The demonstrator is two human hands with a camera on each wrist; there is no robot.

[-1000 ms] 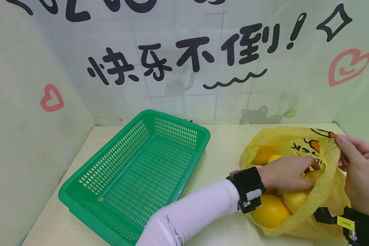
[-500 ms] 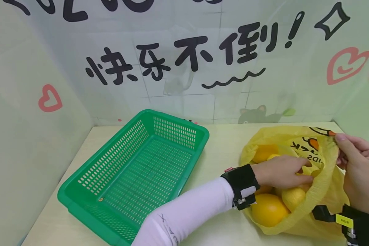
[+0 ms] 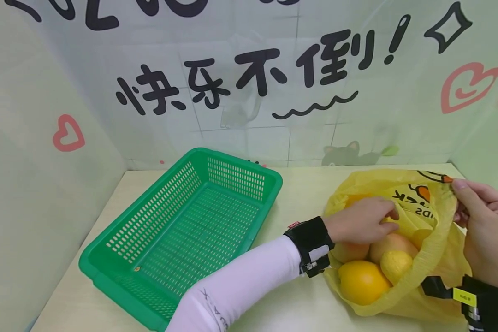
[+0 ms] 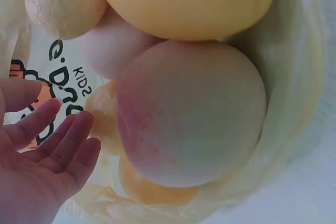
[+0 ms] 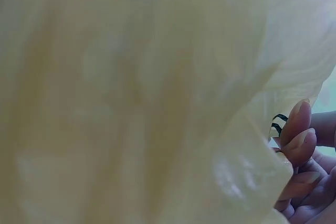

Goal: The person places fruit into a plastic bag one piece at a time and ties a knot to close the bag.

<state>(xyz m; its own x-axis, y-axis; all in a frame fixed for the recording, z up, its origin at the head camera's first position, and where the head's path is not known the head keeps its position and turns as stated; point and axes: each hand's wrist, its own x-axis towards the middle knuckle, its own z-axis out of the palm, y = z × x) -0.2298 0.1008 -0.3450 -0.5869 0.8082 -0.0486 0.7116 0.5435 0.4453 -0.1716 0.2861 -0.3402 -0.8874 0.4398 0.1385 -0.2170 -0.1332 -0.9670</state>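
A yellow plastic bag (image 3: 441, 258) printed with a duck stands with its mouth spread. My right hand (image 3: 487, 226) pinches its rim at the far right; the right wrist view has the fingers (image 5: 296, 142) at the plastic's edge. Inside the bag lie a large orange-yellow fruit (image 3: 363, 282), a small lemon (image 3: 396, 266) and peaches (image 3: 392, 245). Over them, within the bag's mouth, my left hand (image 3: 363, 220) holds nothing. In the left wrist view its loosely bent fingers (image 4: 71, 142) hang beside a pink-blushed peach (image 4: 191, 114), with another orange-coloured fruit (image 4: 157, 186) partly hidden below.
A green plastic basket (image 3: 269, 180) with slotted walls stands at an angle to the left of the bag, on the pale table (image 3: 300, 198). A printed white curtain (image 3: 249, 143) closes off the back and sides.
My left hand has drawn back leftward inside the bag's mouth, uncovering a peach and more of the fruit. The right hand keeps its pinch on the rim, and the basket is unchanged.
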